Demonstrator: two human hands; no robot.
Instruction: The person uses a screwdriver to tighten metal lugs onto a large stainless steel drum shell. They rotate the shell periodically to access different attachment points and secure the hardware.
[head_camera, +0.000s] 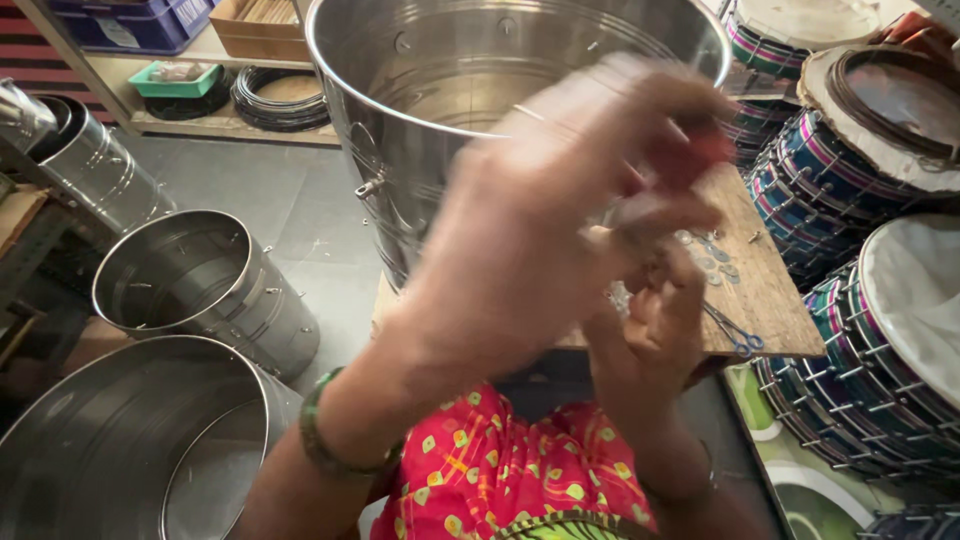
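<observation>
Raising a blurred left hand (540, 230) before a shiny ribbed steel drum shell (440, 90), grip unclear. Pinching small metal washers (715, 262) with right hand (650, 320) above rough wooden board (770, 290).

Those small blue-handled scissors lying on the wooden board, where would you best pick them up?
Grip the small blue-handled scissors by their handle loops, coming from above at the wooden board's near right corner: the loops lie there, and the thin blades point back toward the hands.

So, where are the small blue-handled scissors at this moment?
In the head view, the blue-handled scissors lie right of centre on the wooden board, near its front edge, just right of the person's right hand and below some small metal washers.
</observation>
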